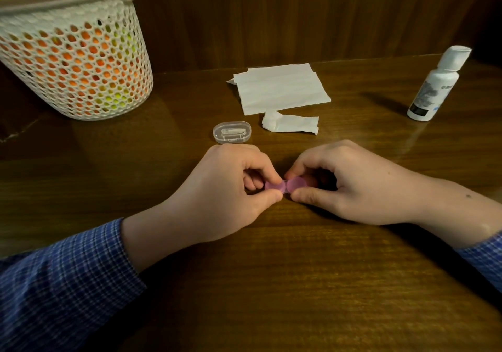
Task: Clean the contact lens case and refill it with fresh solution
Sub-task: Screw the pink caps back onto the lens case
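Pink and translucent, the contact lens case (285, 185) sits low over the wooden table (271, 283), pinched at its two ends between both hands. The left hand (231, 188) grasps the left well with thumb below and curled fingers above; the right hand (353, 183) grasps the right well the same way, thumb along the near edge. Both lids appear to face upward, though whether they are screwed on or already loose cannot be told from this angle. Judging by the grip, the step in hand is likely opening or closing the case, so one hand should steady the body while the other turns a single cap, keeping the case level so nothing spills onto the wood. Caps this small slip easily, and a light, even pinch near the rim should serve better than squeezing the middle bridge. Beyond the hands lie a crumpled tissue (290, 124) and a flat stack of white tissues (279, 88), handy for wiping the wells. The solution bottle (434, 85) stands upright well off to the right, cap on. A small clear plastic box (231, 132) rests just past the left hand, and a white mesh basket (76, 60) stands at the far left.
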`<state>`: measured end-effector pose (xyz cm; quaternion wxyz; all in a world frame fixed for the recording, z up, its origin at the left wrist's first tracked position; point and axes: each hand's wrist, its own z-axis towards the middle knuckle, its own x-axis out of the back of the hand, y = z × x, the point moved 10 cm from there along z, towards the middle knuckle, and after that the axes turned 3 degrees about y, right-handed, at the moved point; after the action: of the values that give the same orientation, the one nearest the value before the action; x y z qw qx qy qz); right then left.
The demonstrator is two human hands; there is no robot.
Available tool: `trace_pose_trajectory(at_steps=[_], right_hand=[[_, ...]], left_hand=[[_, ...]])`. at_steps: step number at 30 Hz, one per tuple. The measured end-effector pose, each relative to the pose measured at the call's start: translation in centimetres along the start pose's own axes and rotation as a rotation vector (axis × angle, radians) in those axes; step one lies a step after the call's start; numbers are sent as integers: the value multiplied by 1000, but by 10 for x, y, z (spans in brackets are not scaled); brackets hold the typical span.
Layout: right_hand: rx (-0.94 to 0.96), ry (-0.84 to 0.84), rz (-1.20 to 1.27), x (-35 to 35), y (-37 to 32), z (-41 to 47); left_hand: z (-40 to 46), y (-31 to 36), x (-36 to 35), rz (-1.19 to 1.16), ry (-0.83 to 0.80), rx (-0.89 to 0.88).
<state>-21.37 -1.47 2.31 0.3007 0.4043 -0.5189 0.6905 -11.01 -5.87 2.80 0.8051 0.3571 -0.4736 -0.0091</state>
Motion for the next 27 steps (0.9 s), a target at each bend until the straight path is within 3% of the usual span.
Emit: trace_pose_trajectory(at_steps=[14,23,25,27], right_hand=[[-66,107,-80,1,2,-3],[8,61,-24,-3,-2,-2],[-5,109,43,4,0,-2],[-43,239,137,20,8,1]], left_hand=[[-1,-2,1,-17,34,44],[-4,0,0,-35,-114,8],[-4,4,3,-57,-167,-19],[-1,1,18,-74,-91,-33]])
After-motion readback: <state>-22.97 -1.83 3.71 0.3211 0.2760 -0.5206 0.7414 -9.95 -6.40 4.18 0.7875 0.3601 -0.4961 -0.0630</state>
